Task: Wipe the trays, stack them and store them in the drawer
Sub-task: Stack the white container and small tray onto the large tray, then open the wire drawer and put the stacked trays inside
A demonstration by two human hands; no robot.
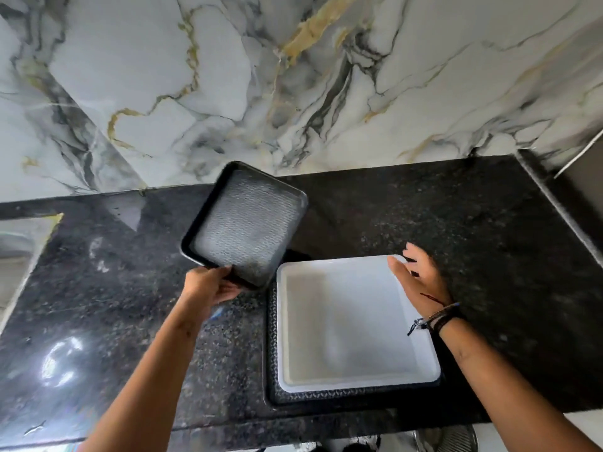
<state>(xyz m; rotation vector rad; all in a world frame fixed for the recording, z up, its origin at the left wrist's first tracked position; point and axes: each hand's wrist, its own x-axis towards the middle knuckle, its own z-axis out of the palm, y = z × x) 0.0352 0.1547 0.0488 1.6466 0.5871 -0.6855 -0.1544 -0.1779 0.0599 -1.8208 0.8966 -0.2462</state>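
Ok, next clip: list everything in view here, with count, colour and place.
Small textured black tray: one, black with a grey patterned base, lifted and tilted above the counter, centre left.
White square plastic tray: one, white, sitting on the larger tray.
Large patterned black tray: one, black, flat on the counter beneath the white one.
Speckled black stone counter: one, black.
Marble-pattern wall: white, grey and gold, behind.
Left hand: grips the small tray's near edge.
Right hand: open, at the white tray's far right corner.

Beneath the white tray (352,321), a larger black tray (326,398) shows only its left and near rims — the rest is covered. Below that, a ribbed metal object (447,438) is cut off by the picture's edge — unidentifiable.
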